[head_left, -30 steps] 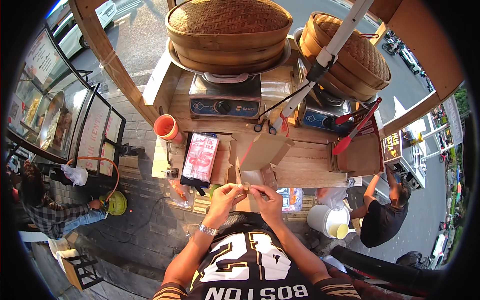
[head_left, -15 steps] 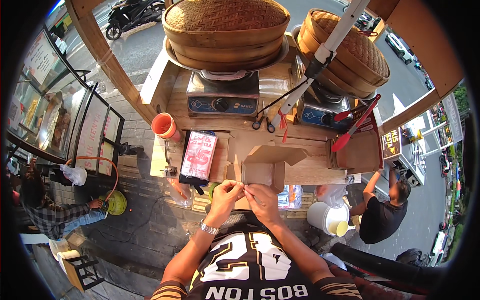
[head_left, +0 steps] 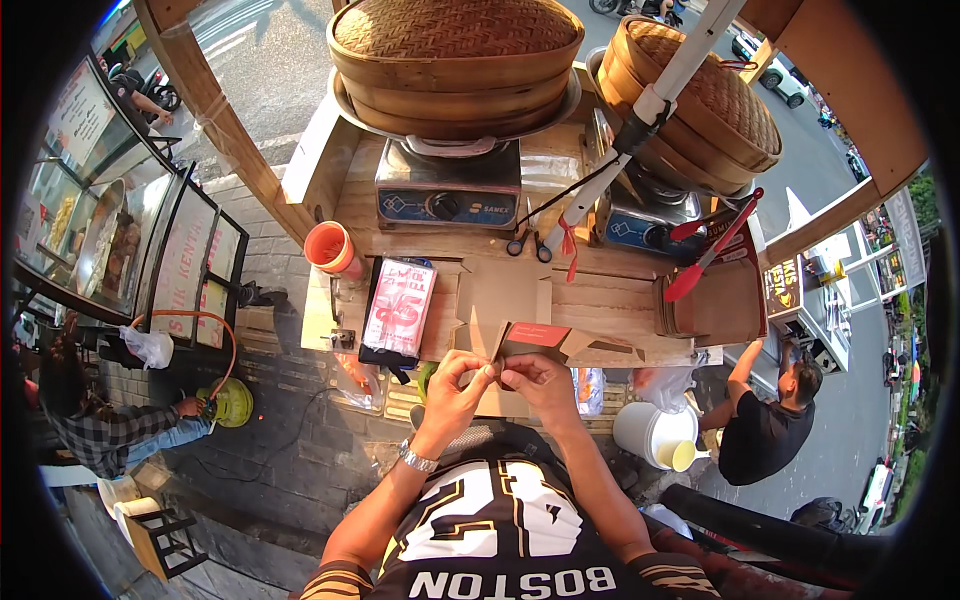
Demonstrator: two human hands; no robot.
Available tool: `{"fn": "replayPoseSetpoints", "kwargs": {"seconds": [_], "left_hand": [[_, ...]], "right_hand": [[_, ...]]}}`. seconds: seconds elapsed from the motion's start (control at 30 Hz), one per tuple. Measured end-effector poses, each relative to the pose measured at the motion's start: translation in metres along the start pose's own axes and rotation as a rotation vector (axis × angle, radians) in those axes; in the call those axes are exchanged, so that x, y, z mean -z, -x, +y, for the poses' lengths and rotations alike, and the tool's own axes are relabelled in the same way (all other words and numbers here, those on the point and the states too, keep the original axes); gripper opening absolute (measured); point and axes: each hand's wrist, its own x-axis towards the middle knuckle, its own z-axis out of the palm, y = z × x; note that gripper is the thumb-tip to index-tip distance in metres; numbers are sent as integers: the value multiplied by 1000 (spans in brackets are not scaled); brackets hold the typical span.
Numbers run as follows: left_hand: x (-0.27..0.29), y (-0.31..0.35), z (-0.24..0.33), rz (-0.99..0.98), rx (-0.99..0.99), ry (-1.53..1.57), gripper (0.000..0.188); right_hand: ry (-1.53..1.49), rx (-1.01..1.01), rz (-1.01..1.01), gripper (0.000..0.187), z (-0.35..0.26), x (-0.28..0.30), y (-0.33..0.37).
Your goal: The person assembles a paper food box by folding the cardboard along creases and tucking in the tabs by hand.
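At the near edge of the wooden counter (head_left: pixel 620 345), my two hands hold a partly folded brown cardboard box (head_left: pixel 538 338), its red and dark printed side showing. My left hand (head_left: pixel 455 392) pinches its near left corner between thumb and fingers. Close beside it, my right hand (head_left: pixel 542 388) is closed on the near edge, fingertips almost touching the left ones. One flap of the box sticks out to the right. Beyond it, an unfolded piece of cardboard (head_left: pixel 505 295) lies flat on the counter.
Bamboo steamers (head_left: pixel 455 70) stand on a gas stove (head_left: pixel 447 190), with a second steamer (head_left: pixel 690 110) at right. Around the counter are scissors (head_left: pixel 530 240), an orange cup (head_left: pixel 333 250), a red-and-white packet (head_left: pixel 398 310), red tongs (head_left: pixel 712 250) and stacked cardboard (head_left: pixel 715 300). A person (head_left: pixel 775 420) crouches at right.
The box has tipped over in my hands: its open inside faced up before, and now its printed outer side shows. Both hands stay near the same spot, still pinching it.
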Motion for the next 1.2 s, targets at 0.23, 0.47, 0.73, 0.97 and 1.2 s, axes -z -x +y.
{"fn": "replayPoseSetpoints", "kwargs": {"seconds": [0.23,0.47,0.73,0.97,1.2], "left_hand": [[0,1,7,67,-59,-33,15],[0,0,20,1,-127,-87,10],[-8,4,35,-9,-137,-45,21],[1,9,36,12,-202,-172,12],[18,8,34,-116,-260,-274,9]], "right_hand": [[219,-55,-72,24,-8,12,-1],[240,-30,13,16,2,1,-5],[55,-83,-13,12,1,-2,-7],[126,-46,9,13,5,-16,0],[137,-88,113,14,14,-30,4]]}}
